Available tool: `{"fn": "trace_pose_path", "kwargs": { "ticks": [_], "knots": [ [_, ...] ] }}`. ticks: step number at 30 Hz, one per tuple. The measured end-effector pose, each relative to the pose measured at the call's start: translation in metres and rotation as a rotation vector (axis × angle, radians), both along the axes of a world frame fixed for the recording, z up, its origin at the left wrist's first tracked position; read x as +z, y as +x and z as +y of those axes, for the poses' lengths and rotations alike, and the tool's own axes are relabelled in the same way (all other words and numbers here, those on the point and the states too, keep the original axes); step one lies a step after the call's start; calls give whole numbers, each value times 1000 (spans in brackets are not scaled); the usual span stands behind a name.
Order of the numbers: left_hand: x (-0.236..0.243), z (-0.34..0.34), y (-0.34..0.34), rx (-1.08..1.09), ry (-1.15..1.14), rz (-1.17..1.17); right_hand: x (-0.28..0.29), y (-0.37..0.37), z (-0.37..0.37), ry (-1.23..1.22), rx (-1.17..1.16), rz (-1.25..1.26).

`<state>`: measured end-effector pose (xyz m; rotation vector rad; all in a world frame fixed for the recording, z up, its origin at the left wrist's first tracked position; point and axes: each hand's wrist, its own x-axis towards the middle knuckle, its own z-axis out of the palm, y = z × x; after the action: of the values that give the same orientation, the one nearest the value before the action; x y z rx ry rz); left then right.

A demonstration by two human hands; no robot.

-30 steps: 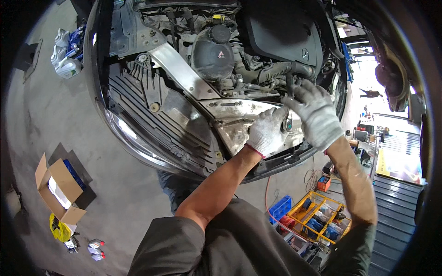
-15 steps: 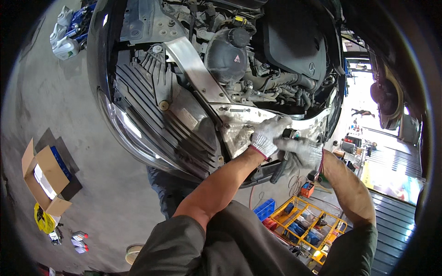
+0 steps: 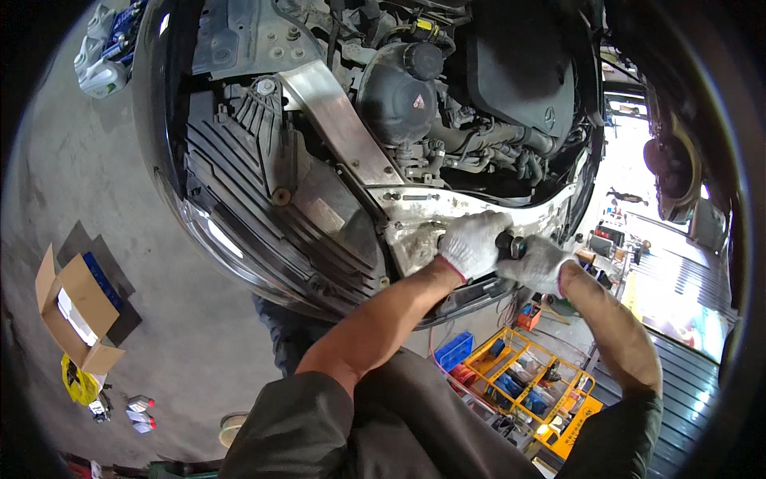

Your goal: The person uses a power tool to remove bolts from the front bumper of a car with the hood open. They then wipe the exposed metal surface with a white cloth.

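Both my hands wear pale knitted work gloves and are at the front of a car's open engine bay. My left hand (image 3: 472,244) is closed over the edge of the worn metal front panel (image 3: 411,243); what its fingers hold is hidden. Close beside it, my right hand (image 3: 539,265) is wrapped round a black tool with a round end (image 3: 511,245). That end sticks out between the two gloves; the rest of the tool is covered.
A metal brace (image 3: 339,120) runs back from the panel past a dark round reservoir (image 3: 397,100). The headlight (image 3: 211,231) lies to the left. On the floor are an open cardboard box (image 3: 76,315), a yellow tool cart (image 3: 531,375) and a blue crate (image 3: 453,351).
My right hand has moved slightly right, and the tool has turned, so its black handle no longer hangs below the glove. My left hand has shifted slightly right along the panel.
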<state>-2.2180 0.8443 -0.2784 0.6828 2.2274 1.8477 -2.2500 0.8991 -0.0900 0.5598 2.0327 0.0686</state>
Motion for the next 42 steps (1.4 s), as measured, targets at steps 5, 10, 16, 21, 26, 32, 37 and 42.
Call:
{"fn": "trace_pose_path", "kwargs": {
  "ticks": [5,10,16,21,26,32,37,42],
  "knots": [
    [16,-21,-40,-381,79,-69,-4,-15,5,337,656,-209],
    [-19,36,25,343,12,200,-3,9,21,-105,-274,-102],
    [17,-11,-44,-389,-1,-17,-6,-13,9,475,962,-47],
    [-2,26,28,398,69,298,-1,15,15,-110,-521,-130],
    [21,0,-54,-437,121,-100,-8,13,27,206,198,-67],
    [39,-7,-18,-126,75,19,-26,34,59,389,606,279],
    [19,31,7,164,21,73,-9,44,26,-122,-141,-7],
    [38,3,-56,-517,104,-15,4,20,26,195,150,-172]
  ]
}}
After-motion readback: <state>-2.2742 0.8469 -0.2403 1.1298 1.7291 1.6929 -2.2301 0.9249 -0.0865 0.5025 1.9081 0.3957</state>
